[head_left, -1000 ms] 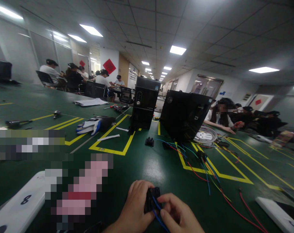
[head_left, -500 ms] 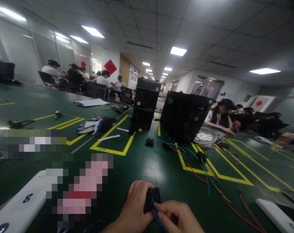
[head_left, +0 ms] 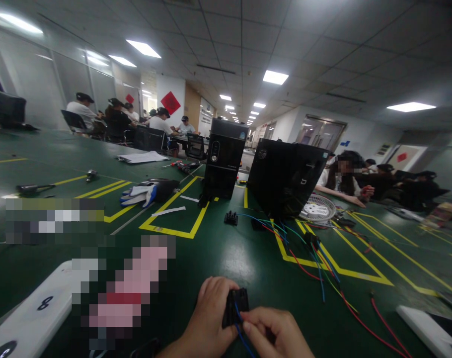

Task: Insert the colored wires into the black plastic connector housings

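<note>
My left hand (head_left: 213,313) is wrapped round a small black terminal block (head_left: 241,301) near the table's front edge. A blue wire (head_left: 244,338) runs up to the block's face, and the fingers of my right hand (head_left: 272,328) pinch it close against the block. The wire's tip is partly hidden, so how deep it sits cannot be made out. Farther forward lies another black terminal block (head_left: 231,218) with a blue wire leading off to the right. A third black block (head_left: 311,239) with red, blue and green wires is at the right.
Two black computer cases (head_left: 226,159) (head_left: 285,176) stand ahead. Blue-white gloves (head_left: 138,195) and a white numbered device (head_left: 36,308) are at left. Loose red wires (head_left: 386,318) and another white device (head_left: 427,328) lie at right. A co-worker (head_left: 347,181) sits beyond a round white grille (head_left: 317,206).
Very little differs. The view has shifted slightly, and my right fingers stay on the blue wire at the block, with the wire a little changed in angle.
</note>
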Motion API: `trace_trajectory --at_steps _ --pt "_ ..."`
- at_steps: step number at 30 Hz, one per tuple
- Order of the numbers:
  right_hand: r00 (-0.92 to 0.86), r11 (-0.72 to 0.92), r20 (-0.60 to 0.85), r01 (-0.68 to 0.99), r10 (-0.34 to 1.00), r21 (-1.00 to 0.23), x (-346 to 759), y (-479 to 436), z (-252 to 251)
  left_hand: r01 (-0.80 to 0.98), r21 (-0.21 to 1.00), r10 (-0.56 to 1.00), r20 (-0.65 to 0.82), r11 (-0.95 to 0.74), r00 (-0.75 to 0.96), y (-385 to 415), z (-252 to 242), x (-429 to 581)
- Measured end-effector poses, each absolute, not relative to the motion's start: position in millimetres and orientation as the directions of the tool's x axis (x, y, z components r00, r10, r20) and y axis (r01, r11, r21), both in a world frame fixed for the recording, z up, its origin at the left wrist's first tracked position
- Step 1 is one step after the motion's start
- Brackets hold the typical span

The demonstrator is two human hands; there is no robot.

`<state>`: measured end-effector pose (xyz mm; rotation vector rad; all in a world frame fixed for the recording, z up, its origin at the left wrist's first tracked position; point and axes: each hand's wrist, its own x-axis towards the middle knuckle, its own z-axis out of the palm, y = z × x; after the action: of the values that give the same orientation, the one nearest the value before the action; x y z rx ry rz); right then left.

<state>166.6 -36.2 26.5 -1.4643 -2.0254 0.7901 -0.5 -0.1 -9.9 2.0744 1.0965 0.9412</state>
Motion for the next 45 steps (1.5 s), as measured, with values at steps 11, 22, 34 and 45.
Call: trace_trajectory --at_steps 11,22,34,45 --pt "-0.297 0.274 0.045 0.799 0.954 -0.536 179 -39 40 0.449 0.771 0.870 0.269 -0.452 0.413 -1 -6 -2" --pt "-0.413 0.417 0.136 0.734 0.901 -0.537 168 -42 39 0.446 0.756 0.855 0.286 -0.479 0.433 -1 -7 -1" --pt "-0.332 0.341 0.108 0.805 0.937 -0.486 178 -43 39 0.439 0.771 0.864 0.278 -0.461 0.419 -1 -9 -3" --pt "-0.474 0.496 0.159 0.773 0.866 -0.395 172 -45 35 0.443 0.759 0.855 0.283 -0.477 0.436 -2 -5 -2"
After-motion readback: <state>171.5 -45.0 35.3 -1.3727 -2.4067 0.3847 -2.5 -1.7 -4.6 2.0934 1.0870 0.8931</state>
